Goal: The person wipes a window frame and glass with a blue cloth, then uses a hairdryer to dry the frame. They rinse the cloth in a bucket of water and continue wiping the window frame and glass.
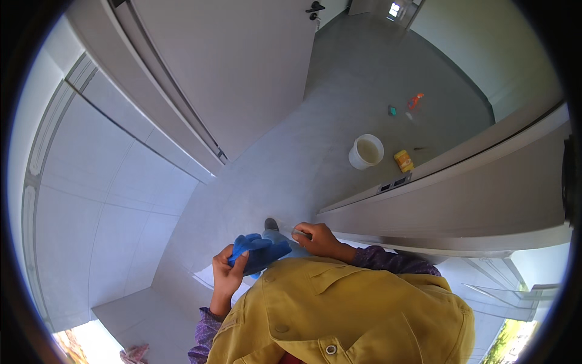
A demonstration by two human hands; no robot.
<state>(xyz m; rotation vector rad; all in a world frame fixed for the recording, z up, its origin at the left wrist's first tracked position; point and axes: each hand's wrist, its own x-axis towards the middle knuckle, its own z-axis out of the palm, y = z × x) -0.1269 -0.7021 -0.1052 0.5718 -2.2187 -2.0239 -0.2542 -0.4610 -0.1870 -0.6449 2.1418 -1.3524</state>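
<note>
My left hand (pixel 228 270) pinches a bunched blue cloth (pixel 260 253) in front of my yellow vest (pixel 327 295). Part of the cloth hangs below the fingers. In my right hand (pixel 322 241) is a small hand tool (pixel 301 234), its handle inside my fist and a thin pale end pointing towards the cloth. What kind of tool it is cannot be made out. The two hands are apart, at waist height. Between them, a dark shoe (pixel 271 224) shows on the grey floor (pixel 245 195).
A door (pixel 236 68) stands ajar ahead, keys hanging by its handle (pixel 314 7). Through the doorway are a white bucket (pixel 356 157) of cloudy liquid, a yellow container (pixel 403 161), a teal item (pixel 392 110) and an orange item (pixel 415 101). A door frame (pixel 454 200) borders my right; a tiled wall (pixel 118 182), my left.
</note>
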